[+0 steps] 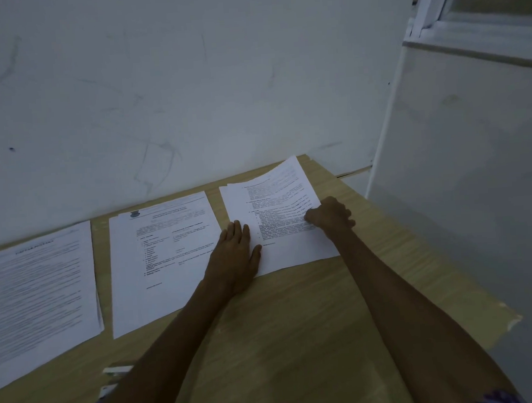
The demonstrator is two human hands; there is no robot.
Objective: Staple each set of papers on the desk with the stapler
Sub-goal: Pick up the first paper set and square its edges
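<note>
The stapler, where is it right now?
In the head view, the stapler lies at the desk's near left edge, partly hidden by the left forearm, below the middle paper set.

Left paper set [35, 293]: its left part is cut off by the left frame edge. Printed text on all three sets is too blurred to read.

A small whitish object [117, 369] at the lower left of the frame is partly covered by the left forearm; it cannot be identified.

Right hand [330, 215]: fingertips are curled under and not visible.

Window frame [479, 26]: cut off by the upper right corner.

Table [299, 340]: its near edge lies outside the lower frame edge.
</note>
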